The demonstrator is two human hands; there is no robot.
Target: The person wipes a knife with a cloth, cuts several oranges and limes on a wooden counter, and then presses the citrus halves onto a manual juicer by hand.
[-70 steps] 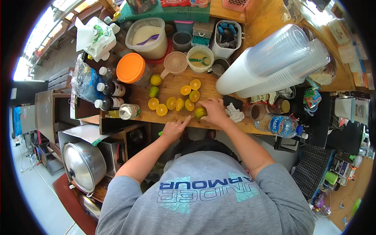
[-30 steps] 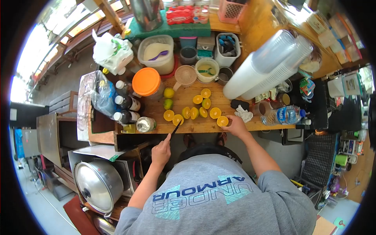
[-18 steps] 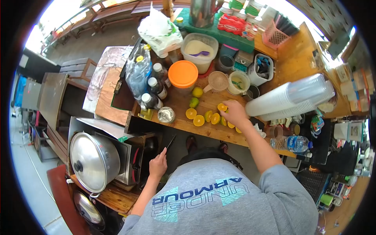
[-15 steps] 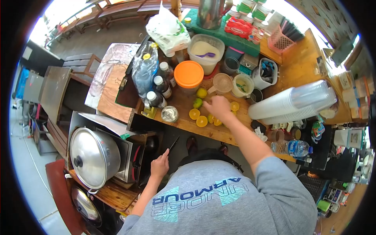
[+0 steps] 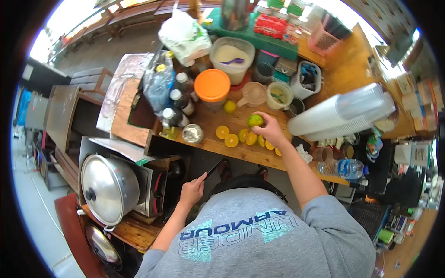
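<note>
My right hand (image 5: pixel 272 129) grips a whole green-skinned orange (image 5: pixel 255 121) just over the wooden counter (image 5: pixel 208 118). Below it lies a row of cut orange halves (image 5: pixel 231 140), several of them with the flesh facing up. One more whole yellow-green orange (image 5: pixel 230 106) rests by the orange-lidded tub (image 5: pixel 212 85). Down at the left, off the counter's front edge, my left hand (image 5: pixel 193 190) is closed around the handle of a knife (image 5: pixel 213 167). The knife's dark blade points up and to the right.
A handled strainer (image 5: pixel 254 94) and a white cup (image 5: pixel 279 95) stand behind the oranges. Stacked plastic cups (image 5: pixel 336 113) lie at right. Dark bottles (image 5: pixel 181 103) and a glass jar (image 5: pixel 192 133) are at left, near a big lidded pot (image 5: pixel 111 190).
My right hand has picked up the green orange from beside the other whole one and carried it right. My left hand still holds the knife. The view has shifted slightly.
</note>
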